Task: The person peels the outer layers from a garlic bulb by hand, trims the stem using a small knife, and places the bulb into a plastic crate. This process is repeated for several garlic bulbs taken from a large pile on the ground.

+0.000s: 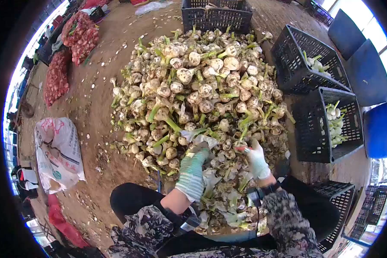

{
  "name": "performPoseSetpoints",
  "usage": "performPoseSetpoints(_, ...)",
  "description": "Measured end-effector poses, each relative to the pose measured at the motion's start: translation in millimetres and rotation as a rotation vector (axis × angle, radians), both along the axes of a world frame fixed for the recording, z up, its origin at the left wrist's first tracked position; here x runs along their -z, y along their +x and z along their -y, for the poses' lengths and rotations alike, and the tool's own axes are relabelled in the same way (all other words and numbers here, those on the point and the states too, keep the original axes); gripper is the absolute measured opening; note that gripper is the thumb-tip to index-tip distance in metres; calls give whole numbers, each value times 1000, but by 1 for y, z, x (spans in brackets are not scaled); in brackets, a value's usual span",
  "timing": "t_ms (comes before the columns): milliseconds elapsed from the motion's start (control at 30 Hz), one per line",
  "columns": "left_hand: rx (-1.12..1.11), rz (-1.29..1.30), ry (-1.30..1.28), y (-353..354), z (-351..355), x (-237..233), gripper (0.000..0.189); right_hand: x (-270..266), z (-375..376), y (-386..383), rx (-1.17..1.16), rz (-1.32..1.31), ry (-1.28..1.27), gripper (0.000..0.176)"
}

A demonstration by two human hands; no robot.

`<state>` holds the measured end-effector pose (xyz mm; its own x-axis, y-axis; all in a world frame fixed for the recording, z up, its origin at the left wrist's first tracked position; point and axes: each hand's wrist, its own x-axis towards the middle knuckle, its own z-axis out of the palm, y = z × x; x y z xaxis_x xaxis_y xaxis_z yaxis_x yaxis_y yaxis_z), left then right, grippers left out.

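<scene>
A large heap of garlic bulbs (193,86) with dirty skins and green stems lies on the ground in front of me. My left hand (193,170), in a green and white striped glove, is closed at the heap's near edge on a garlic stem with pale peeling leaves (204,138). To its right, my right hand (257,159) wears a whitish glove and is closed around a small red-handled tool (242,148), close to the bulbs. Peeled skins and leaves (228,198) are piled between my knees, below both hands.
Black crates (303,133) with cleaned garlic stand at the right, beside blue panels (370,73). Another black crate (217,19) is behind the heap. On the left are a white sack (59,152) and red net bags (79,38).
</scene>
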<state>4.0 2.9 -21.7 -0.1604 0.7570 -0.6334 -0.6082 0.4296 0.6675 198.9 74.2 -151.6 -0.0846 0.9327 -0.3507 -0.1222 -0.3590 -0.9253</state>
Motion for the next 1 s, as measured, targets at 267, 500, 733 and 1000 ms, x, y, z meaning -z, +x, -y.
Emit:
performPoseSetpoints(267,215,652,59,13,19,-12,41,-144,66,-30,-174,-6,299,63)
performPoseSetpoints(500,196,84,396,12,26,-42,40,-194,72,-12,-164,-274,37,51)
performPoseSetpoints(733,175,-961,853,6,25,-49,54,-182,73,-47,-82,-233,-48,48)
performPoseSetpoints(1000,194,-913,841,4,23,-37,54,-193,61,-47,-72,-215,-107,31)
